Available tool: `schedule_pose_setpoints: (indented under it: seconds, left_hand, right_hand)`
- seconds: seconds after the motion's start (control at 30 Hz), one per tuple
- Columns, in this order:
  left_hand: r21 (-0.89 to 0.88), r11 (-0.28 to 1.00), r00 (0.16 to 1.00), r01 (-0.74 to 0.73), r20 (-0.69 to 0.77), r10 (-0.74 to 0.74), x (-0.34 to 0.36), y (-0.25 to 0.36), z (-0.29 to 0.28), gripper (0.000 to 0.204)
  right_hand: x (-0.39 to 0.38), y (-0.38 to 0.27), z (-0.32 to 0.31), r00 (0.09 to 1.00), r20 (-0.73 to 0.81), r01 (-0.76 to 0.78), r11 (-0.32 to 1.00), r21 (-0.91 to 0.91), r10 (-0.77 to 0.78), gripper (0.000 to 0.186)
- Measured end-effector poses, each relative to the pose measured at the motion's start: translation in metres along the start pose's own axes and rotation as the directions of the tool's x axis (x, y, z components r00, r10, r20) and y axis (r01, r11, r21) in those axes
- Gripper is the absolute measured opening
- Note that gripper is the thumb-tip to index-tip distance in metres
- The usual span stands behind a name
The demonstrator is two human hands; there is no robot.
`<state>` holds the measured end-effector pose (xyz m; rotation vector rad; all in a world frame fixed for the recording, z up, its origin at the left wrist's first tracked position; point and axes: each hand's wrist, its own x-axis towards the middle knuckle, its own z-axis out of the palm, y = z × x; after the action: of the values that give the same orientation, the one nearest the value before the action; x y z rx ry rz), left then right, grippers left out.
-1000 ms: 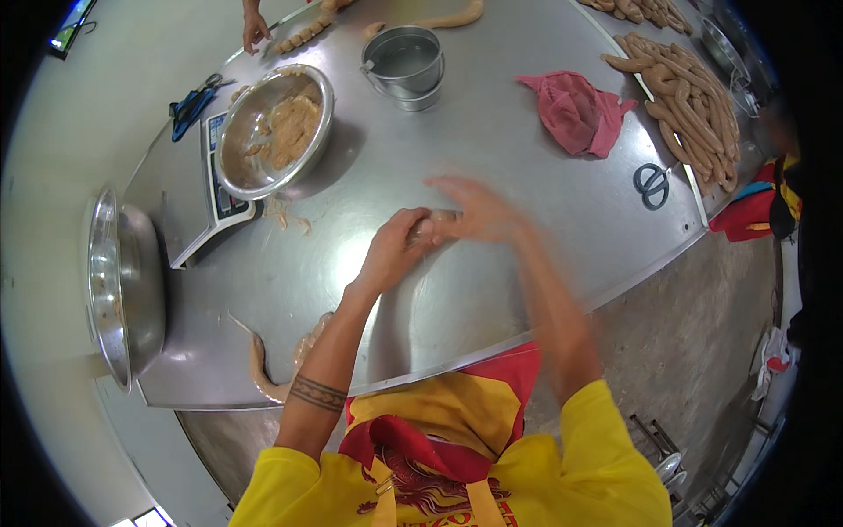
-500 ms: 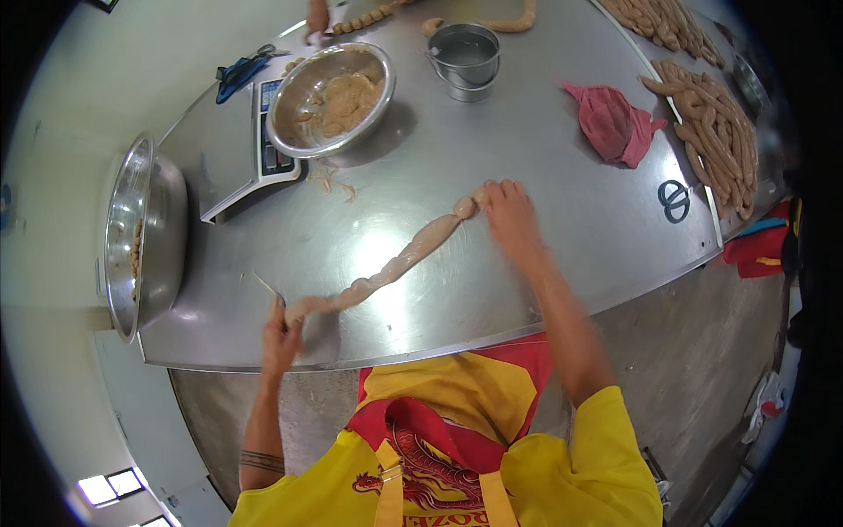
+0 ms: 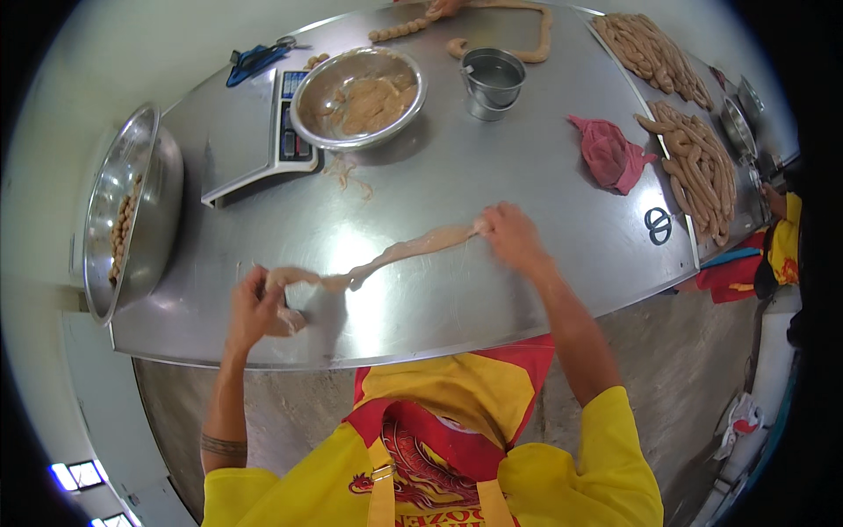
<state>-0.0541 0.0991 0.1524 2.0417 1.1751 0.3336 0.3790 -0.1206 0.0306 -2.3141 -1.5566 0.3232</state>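
Note:
A long pale sausage [image 3: 421, 245] stretches between my hands over the steel table, unevenly filled, with a thin pinched stretch left of its middle. My right hand [image 3: 512, 235] is closed around its right end, where a whitish bit of casing shows by the fingertips. My left hand [image 3: 256, 307] grips the other end near the front edge; a loose piece of casing or filling hangs below its fingers. Beyond the sausage, thin casing scraps [image 3: 349, 177] lie on the table.
A scale [image 3: 294, 132] carries a steel bowl [image 3: 413, 105] of ground filling. Behind stand a metal bucket [image 3: 493, 79] and blue-handled scissors [image 3: 255, 61]. A large basin [image 3: 167, 202] is left; a red cloth [image 3: 610, 156], dark scissor handles [image 3: 658, 226] and sausage piles [image 3: 702, 167] are right. Another person's hand [image 3: 446, 8] works at the back.
My left hand has moved left and slightly up; my right hand has shifted slightly down. The sausage is thinner and flatter, and the round lump near its right end no longer shows.

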Motion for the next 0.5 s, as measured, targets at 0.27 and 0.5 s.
schedule_pose_setpoints:
  seconds: [0.27, 0.5]
  left_hand:
    - [0.072, 0.996, 0.995, 0.056, 0.084, -0.062, -0.021, -0.002, 0.010, 0.022]
    - [0.511, 0.842, 0.916, -0.170, -0.234, 0.327, -0.074, -0.044, 0.158, 0.049]
  right_hand:
    - [0.041, 0.065, -0.031, 0.995, 0.086, -0.058, 0.998, 0.026, 0.055, 0.029]
    - [0.014, -0.055, -0.022, 0.994, 0.058, 0.088, 0.994, 0.059, -0.092, 0.058]
